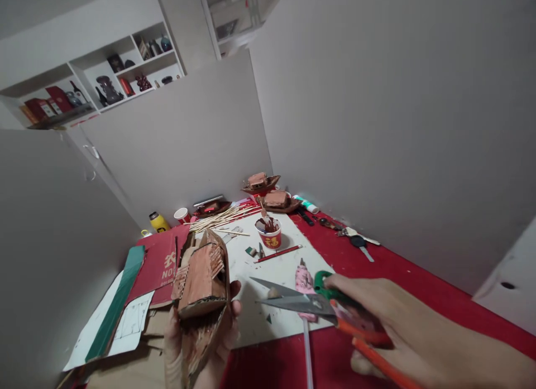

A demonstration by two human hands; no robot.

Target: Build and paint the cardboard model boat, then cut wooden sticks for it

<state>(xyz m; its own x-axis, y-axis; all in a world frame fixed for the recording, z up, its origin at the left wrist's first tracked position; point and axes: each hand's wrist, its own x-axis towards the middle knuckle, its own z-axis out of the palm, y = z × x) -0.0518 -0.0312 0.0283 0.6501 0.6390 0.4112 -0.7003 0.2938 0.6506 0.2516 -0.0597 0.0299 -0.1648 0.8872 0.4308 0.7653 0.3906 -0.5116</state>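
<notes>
Right hand: The person's right hand [389, 311] is closed around the green and orange handles of a pair of scissors [310, 305], blades parted and pointed toward the boat without touching it.
Left hand: Well apart from the right, the left hand [224, 344] clasps the hull of a brown model boat [203, 288], thumb on one side, fingers on the other, above the near edge of a white board [285, 330].
Boat's handling: Apparently painted corrugated cardboard, it should be light, fairly stiff and dry rather than slippery; the ragged roof edges look fragile and likely to crush or peel.
Where to hold: The hull's long sides, low down, seem the safest grip; the cabin roof [203, 277] and its exposed flutes are best left unpressed.
Scissors' handling: Rigid metal, probably the heavier of the two held items, best taken by the loops.
Pink glue gun: What appears to be a pink glue gun [304, 280] lies unbranded to view, beyond the scissors.
Red cardboard: Gold letters "NO" show on a red panel [151, 266] at left; the smaller line beneath is illegible.
Brush cup: A gold "福" marks the red cup [271, 241] of brushes.
Yellow bottle: Its dark mark [158, 221] cannot be read.
Back of the surface: Two similar boats [276, 200] [257, 182] sit near the wall.
</notes>
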